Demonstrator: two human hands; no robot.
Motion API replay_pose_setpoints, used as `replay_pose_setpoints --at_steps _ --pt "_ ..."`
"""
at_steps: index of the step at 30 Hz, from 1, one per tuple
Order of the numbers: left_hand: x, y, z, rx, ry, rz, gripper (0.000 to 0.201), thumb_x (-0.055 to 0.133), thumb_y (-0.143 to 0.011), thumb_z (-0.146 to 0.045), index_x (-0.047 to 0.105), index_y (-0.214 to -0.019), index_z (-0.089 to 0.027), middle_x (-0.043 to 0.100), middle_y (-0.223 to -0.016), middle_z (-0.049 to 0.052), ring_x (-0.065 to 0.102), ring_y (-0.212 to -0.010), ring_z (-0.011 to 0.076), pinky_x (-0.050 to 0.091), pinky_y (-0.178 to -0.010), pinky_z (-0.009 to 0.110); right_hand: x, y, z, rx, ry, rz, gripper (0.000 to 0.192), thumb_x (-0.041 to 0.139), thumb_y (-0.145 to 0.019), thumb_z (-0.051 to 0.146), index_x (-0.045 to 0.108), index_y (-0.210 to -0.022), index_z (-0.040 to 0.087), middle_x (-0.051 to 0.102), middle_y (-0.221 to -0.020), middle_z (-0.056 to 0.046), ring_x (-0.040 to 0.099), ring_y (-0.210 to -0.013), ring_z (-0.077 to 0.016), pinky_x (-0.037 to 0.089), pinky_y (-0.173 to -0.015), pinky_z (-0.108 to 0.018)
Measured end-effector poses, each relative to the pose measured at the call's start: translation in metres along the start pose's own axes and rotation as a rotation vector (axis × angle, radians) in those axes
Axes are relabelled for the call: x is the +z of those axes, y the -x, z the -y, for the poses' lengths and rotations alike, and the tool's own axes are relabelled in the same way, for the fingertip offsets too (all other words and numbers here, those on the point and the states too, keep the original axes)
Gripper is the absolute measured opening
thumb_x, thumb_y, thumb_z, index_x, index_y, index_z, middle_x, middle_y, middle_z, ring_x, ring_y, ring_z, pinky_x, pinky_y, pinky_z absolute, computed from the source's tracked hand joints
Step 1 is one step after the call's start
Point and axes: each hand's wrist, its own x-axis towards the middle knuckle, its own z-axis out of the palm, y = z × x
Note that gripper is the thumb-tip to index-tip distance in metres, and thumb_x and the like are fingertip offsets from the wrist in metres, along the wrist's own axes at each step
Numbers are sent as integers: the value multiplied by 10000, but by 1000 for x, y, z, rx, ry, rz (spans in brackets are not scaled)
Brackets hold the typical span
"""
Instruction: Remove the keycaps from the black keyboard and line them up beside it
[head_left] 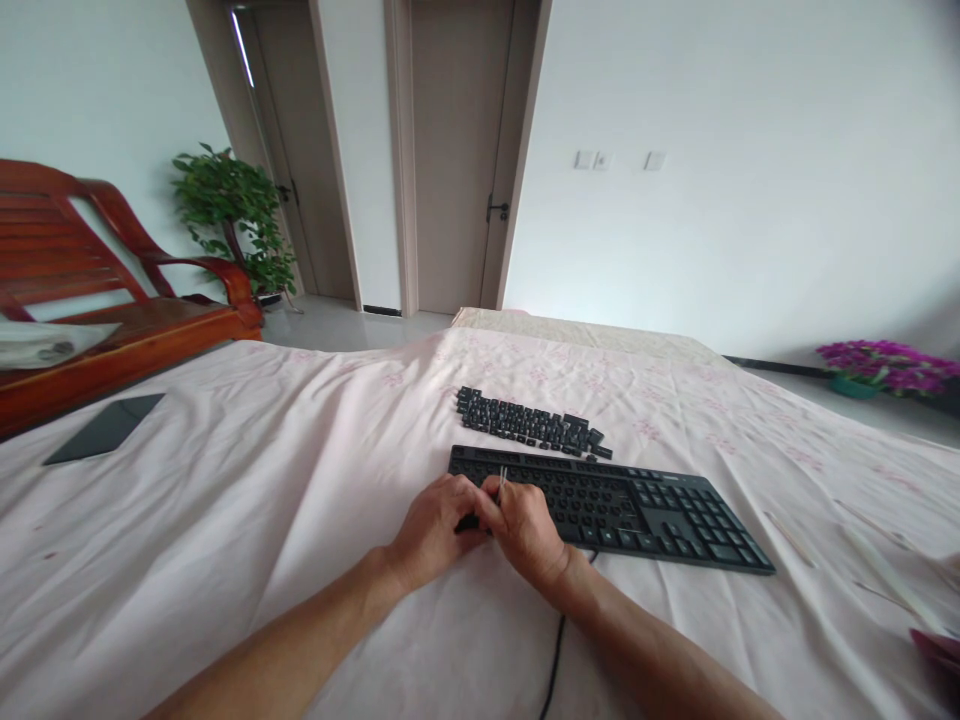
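Observation:
A black computer keyboard (664, 515) lies slanted on the cloth, with many keycaps off its left and middle part and the keys at its right end in place. My right hand (531, 528) is closed over the left part of the keyboard. It grips a slim metal tool (502, 478) that looks like tweezers, whose upper ends stick up past the fingers. At the keyboard's left end my left hand (439, 520) has its fingers curled in and meets the right hand; what they hold is hidden. Loose black keycaps (525, 422) lie grouped in rows behind the keyboard.
A pale pink flowered cloth (337, 480) with folds covers the surface. The keyboard cable (556, 650) runs toward me. A dark flat phone-like slab (105, 430) lies at left. Thin sticks (791, 538) lie at right. Beyond stand a wooden bench (165, 310) and a plant (232, 210).

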Motion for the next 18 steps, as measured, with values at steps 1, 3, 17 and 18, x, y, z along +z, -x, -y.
replay_pose_setpoints --at_steps 1,3,17,18 --pt "1 0 1 7 -3 11 76 707 -736 -203 646 -780 -214 628 -838 2 547 -832 182 423 -750 296 -1 0 -4 26 -34 0 416 391 -960 428 595 -691 185 669 -637 -27 630 -601 -142 376 -588 -220" --pt "3 -1 2 2 -2 7 89 715 -746 -236 655 -811 -229 632 -857 -5 551 -835 175 425 -751 289 -1 2 -11 23 -67 3 423 379 -961 432 594 -692 185 662 -645 -23 623 -601 -138 375 -589 -220" --pt "5 -3 -7 -35 -27 -47 103 634 -827 -283 636 -745 -219 620 -769 -7 553 -777 158 421 -724 273 3 9 -25 11 -387 -120 390 430 -904 390 564 -589 205 622 -586 -16 578 -565 -139 426 -604 -234" --pt "5 -3 -7 -30 -32 -44 102 631 -829 -277 634 -747 -217 616 -770 -4 552 -779 159 421 -721 272 3 10 -25 20 -414 -126 394 433 -901 397 562 -581 206 615 -572 -16 572 -555 -139 427 -596 -235"
